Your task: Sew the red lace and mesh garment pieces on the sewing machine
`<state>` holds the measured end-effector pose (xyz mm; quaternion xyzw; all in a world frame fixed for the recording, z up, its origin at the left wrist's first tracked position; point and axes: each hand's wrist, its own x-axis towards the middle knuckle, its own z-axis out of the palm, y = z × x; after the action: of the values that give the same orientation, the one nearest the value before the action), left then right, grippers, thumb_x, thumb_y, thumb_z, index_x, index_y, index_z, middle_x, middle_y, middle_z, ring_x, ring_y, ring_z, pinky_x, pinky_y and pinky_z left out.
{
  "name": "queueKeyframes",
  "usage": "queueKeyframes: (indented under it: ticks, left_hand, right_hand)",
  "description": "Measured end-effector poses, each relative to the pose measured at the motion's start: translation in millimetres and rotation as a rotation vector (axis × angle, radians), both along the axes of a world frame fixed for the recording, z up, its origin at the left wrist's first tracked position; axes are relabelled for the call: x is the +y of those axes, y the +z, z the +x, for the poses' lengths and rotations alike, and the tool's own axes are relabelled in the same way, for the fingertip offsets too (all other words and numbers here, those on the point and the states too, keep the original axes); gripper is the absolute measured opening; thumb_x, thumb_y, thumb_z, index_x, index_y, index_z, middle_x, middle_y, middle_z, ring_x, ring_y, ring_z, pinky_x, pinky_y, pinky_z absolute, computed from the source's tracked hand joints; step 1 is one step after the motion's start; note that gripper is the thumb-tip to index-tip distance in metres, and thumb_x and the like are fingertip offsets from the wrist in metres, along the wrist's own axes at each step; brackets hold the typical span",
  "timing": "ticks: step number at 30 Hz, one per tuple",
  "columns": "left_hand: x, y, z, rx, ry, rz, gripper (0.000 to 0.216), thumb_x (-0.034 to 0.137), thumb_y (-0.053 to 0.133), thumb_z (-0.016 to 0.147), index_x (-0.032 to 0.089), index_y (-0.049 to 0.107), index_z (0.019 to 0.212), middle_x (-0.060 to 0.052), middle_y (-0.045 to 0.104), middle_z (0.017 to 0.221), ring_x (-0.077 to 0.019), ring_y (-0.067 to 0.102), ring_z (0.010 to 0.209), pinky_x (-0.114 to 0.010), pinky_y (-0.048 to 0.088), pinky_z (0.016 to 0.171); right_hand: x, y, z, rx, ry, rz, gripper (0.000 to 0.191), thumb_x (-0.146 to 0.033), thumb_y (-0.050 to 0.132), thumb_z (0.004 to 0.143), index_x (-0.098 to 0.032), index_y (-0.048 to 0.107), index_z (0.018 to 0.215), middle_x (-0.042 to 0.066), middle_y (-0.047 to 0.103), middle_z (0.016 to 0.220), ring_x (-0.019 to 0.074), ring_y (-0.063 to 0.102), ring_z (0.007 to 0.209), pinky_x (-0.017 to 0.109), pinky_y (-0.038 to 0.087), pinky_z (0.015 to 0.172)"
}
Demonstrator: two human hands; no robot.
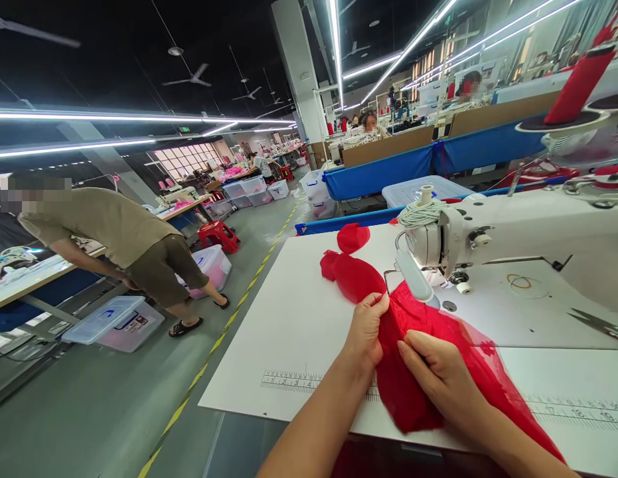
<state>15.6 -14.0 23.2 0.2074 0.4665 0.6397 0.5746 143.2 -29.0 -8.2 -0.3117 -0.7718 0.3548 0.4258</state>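
A sheer red lace fabric (468,358) lies over the front of the white sewing table, and part of it hangs off the near edge. My left hand (366,326) pinches its upper left edge between thumb and fingers. Lower down and to the right, my right hand (435,365) is closed on the same fabric, with the fingers curled under. Just beyond the hands stands a white sewing machine (508,229); its needle area is partly hidden behind a pale attachment. Red cup-shaped pieces (356,275) lie on the table past my left hand.
Scissors (597,325) rest at the table's right. A printed ruler (289,382) runs along its front. A red thread cone (580,86) stands upper right. Across the aisle, a person (104,232) bends near a lidded plastic bin (134,325). Red stools (218,236) stand behind.
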Motion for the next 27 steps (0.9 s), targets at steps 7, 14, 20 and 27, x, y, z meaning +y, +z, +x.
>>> queueKeyframes:
  ticks: [7, 14, 20, 27]
  left_hand:
    - [-3, 1.1, -13, 0.256, -0.131, -0.064, 0.058, 0.056, 0.094, 0.047, 0.019, 0.051, 0.059, 0.003, 0.050, 0.055, -0.0095, 0.045, 0.052, -0.024, 0.040, 0.053]
    - [47, 75.5, -111, 0.845, 0.168, 0.031, 0.041, 0.049, 0.064, 0.090, 0.021, 0.059, 0.118, -0.010, 0.065, 0.123, -0.0245, 0.061, 0.118, -0.034, 0.051, 0.096]
    - [41, 61.1, -98, 1.367, -0.125, 0.109, 0.042, 0.026, 0.065, 0.087, 0.022, 0.061, 0.129, -0.011, 0.053, 0.142, -0.0296, 0.046, 0.139, -0.044, 0.035, 0.119]
    - [4, 3.5, -30, 1.746, -0.483, -0.012, 0.034, 0.017, 0.050, 0.095, 0.017, 0.061, 0.127, -0.016, 0.055, 0.143, -0.0345, 0.046, 0.137, -0.056, 0.032, 0.116]
  right_hand:
    - [-2, -4.4, -1, -0.063, 0.042, -0.012, 0.045, -0.046, 0.039, 0.103, -0.025, 0.030, 0.064, -0.004, 0.043, 0.056, 0.0125, 0.038, 0.050, 0.027, 0.033, 0.047]
    - [-8, 9.1, 4, -0.068, 0.232, 0.268, 0.027, -0.028, 0.036, 0.107, -0.021, 0.059, 0.096, 0.001, 0.066, 0.076, 0.0140, 0.059, 0.064, 0.026, 0.047, 0.059]
    - [-49, 44.3, 36, -0.232, 0.309, 0.412, 0.027, -0.022, 0.037, 0.107, -0.023, 0.064, 0.102, 0.003, 0.071, 0.083, 0.0147, 0.067, 0.072, 0.025, 0.054, 0.065]
    - [-31, 16.6, 109, -0.299, -0.084, 0.307, 0.020, -0.030, 0.047, 0.103, -0.026, 0.066, 0.096, 0.001, 0.073, 0.080, 0.0148, 0.069, 0.064, 0.022, 0.054, 0.055]
